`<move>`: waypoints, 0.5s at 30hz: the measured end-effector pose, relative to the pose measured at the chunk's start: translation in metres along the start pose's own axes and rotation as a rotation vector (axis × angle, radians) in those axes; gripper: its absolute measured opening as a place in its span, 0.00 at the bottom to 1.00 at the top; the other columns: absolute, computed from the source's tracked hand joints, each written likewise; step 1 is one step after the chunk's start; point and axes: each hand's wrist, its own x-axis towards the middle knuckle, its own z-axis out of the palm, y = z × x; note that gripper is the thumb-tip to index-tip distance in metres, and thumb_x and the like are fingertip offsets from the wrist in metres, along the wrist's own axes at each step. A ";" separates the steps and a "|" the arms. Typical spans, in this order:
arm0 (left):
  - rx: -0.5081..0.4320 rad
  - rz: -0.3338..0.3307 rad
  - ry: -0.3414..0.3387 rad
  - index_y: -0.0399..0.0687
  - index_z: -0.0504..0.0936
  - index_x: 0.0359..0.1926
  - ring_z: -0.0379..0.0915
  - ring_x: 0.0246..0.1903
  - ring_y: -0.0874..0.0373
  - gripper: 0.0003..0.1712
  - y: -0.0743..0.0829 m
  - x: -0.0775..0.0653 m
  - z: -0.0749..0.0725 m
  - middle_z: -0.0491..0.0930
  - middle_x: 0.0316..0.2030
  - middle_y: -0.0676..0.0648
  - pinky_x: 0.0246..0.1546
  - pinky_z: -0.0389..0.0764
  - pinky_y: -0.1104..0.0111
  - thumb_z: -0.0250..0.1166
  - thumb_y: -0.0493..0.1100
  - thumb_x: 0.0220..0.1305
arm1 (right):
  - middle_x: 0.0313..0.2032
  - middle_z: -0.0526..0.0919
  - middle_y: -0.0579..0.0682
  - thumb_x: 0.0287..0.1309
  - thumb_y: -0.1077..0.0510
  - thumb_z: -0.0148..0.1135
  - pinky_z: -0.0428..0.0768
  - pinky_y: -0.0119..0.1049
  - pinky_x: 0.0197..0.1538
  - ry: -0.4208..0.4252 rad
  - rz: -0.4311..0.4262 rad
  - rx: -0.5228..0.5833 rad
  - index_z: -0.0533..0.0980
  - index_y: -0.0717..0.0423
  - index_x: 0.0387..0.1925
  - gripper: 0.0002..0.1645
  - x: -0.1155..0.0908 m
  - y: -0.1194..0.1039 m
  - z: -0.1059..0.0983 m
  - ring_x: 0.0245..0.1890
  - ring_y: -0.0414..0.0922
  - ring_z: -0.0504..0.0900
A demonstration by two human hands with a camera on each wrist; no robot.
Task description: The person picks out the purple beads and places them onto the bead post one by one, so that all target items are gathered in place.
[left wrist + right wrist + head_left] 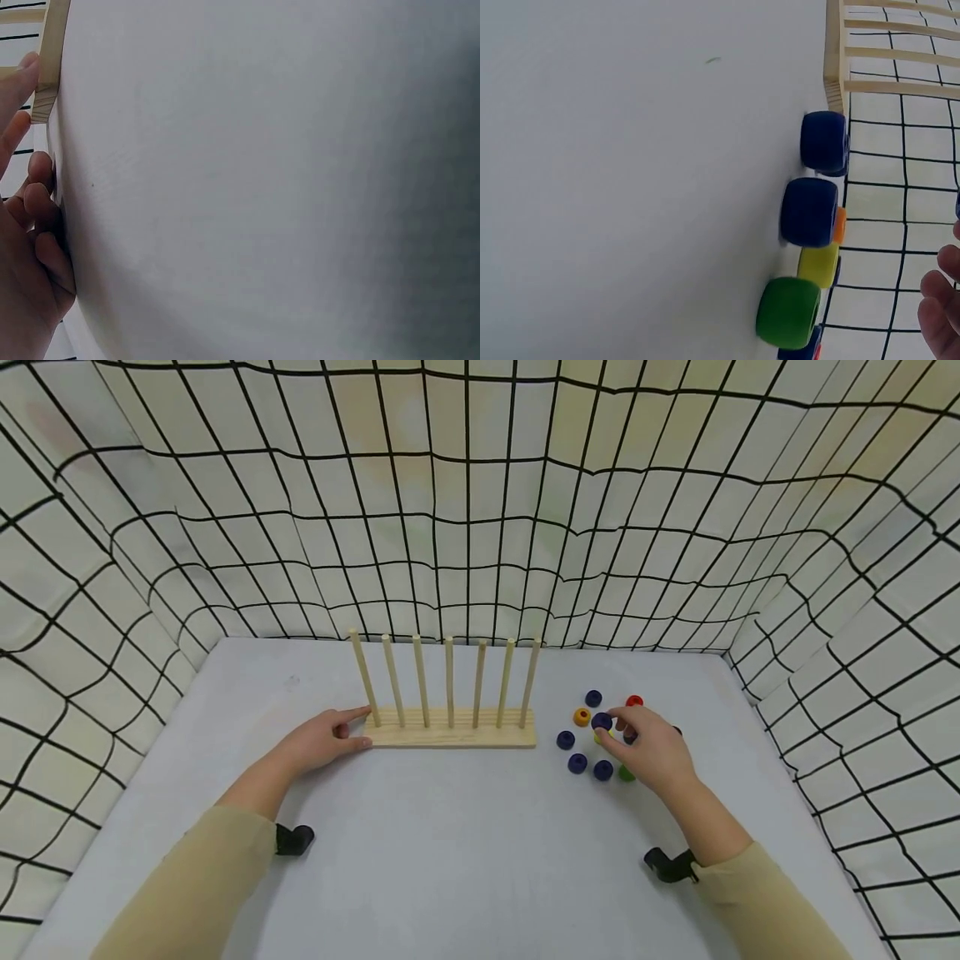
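Grip of right hand (654, 750) narrow, pinching blue bead (602, 722); left hand (321, 742) part-spread, holding end of peg rack (450, 737).

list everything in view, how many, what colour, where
Long wooden base: one, tan, far centre
Round wooden pegs: seven, tan, on base
Round beads: at least six, dark blue, right of base
Round orange bead, yellow bead, green bead, red bead: one each visible, same cluster
Table: one, white, beneath
Square-mesh netting: three sides, black, around table
Wrist cameras: two, black, at cuffs
Sleeves: two, khaki, forearms
Left hand: one, at base's left end
Right hand: one, dark blue bead in grip
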 end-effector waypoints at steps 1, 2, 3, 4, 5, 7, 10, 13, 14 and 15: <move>0.001 0.004 -0.005 0.49 0.63 0.74 0.62 0.31 0.54 0.44 0.000 0.000 0.000 0.68 0.32 0.47 0.32 0.63 0.61 0.66 0.61 0.64 | 0.42 0.82 0.55 0.63 0.42 0.63 0.78 0.48 0.43 0.003 -0.001 0.003 0.79 0.54 0.55 0.26 0.001 -0.001 0.000 0.43 0.50 0.79; 0.000 0.003 -0.008 0.49 0.63 0.74 0.62 0.31 0.54 0.44 0.001 0.000 0.000 0.68 0.32 0.47 0.32 0.63 0.61 0.66 0.61 0.64 | 0.42 0.82 0.55 0.63 0.42 0.63 0.77 0.48 0.43 0.004 -0.002 0.009 0.79 0.54 0.55 0.26 0.001 -0.002 0.001 0.43 0.50 0.79; 0.001 0.003 -0.010 0.49 0.63 0.74 0.62 0.31 0.54 0.44 0.001 0.001 0.000 0.68 0.32 0.47 0.32 0.63 0.62 0.66 0.61 0.64 | 0.42 0.82 0.54 0.63 0.42 0.63 0.77 0.48 0.42 0.007 -0.001 0.014 0.79 0.54 0.55 0.26 0.002 -0.002 0.001 0.42 0.50 0.79; 0.002 0.003 -0.010 0.49 0.63 0.74 0.62 0.31 0.54 0.44 0.002 0.001 -0.001 0.68 0.32 0.47 0.32 0.63 0.62 0.66 0.61 0.64 | 0.42 0.82 0.54 0.63 0.43 0.64 0.77 0.48 0.43 0.009 -0.004 0.019 0.79 0.54 0.55 0.26 0.003 -0.003 0.001 0.43 0.50 0.79; 0.002 0.001 -0.012 0.49 0.63 0.74 0.62 0.31 0.54 0.43 0.002 0.001 -0.001 0.68 0.32 0.47 0.32 0.63 0.62 0.66 0.60 0.64 | 0.42 0.82 0.53 0.63 0.43 0.64 0.77 0.48 0.43 0.012 -0.006 0.021 0.79 0.53 0.55 0.25 0.003 -0.004 0.001 0.43 0.50 0.79; 0.000 -0.004 -0.013 0.49 0.64 0.74 0.62 0.31 0.53 0.43 0.004 0.001 -0.002 0.68 0.31 0.46 0.31 0.63 0.62 0.66 0.60 0.64 | 0.41 0.82 0.53 0.63 0.43 0.63 0.77 0.47 0.43 0.017 -0.014 0.024 0.79 0.53 0.55 0.25 0.005 -0.005 0.002 0.43 0.50 0.79; 0.000 -0.010 -0.015 0.49 0.64 0.74 0.62 0.31 0.53 0.43 0.004 0.001 -0.002 0.68 0.32 0.46 0.32 0.63 0.62 0.66 0.60 0.65 | 0.41 0.82 0.52 0.64 0.43 0.62 0.76 0.46 0.41 0.027 -0.022 0.022 0.79 0.54 0.55 0.25 0.007 -0.008 0.001 0.41 0.49 0.78; 0.005 -0.018 -0.016 0.50 0.64 0.74 0.62 0.31 0.53 0.43 0.004 0.001 -0.002 0.68 0.32 0.46 0.32 0.63 0.62 0.66 0.61 0.64 | 0.40 0.81 0.52 0.64 0.42 0.61 0.75 0.45 0.40 0.037 -0.024 0.028 0.79 0.55 0.55 0.26 0.008 -0.011 0.000 0.40 0.50 0.78; 0.007 -0.019 -0.015 0.50 0.64 0.74 0.62 0.31 0.53 0.43 0.003 0.001 -0.002 0.68 0.32 0.46 0.32 0.63 0.62 0.66 0.61 0.64 | 0.40 0.81 0.52 0.64 0.42 0.61 0.75 0.45 0.40 0.039 -0.022 0.030 0.78 0.55 0.55 0.26 0.009 -0.012 -0.001 0.40 0.50 0.78; 0.007 -0.019 -0.014 0.50 0.64 0.74 0.62 0.31 0.53 0.44 0.003 0.001 -0.001 0.68 0.32 0.46 0.32 0.63 0.62 0.66 0.61 0.64 | 0.41 0.81 0.53 0.64 0.42 0.61 0.75 0.45 0.40 0.041 -0.021 0.035 0.78 0.56 0.55 0.27 0.009 -0.013 -0.002 0.40 0.50 0.78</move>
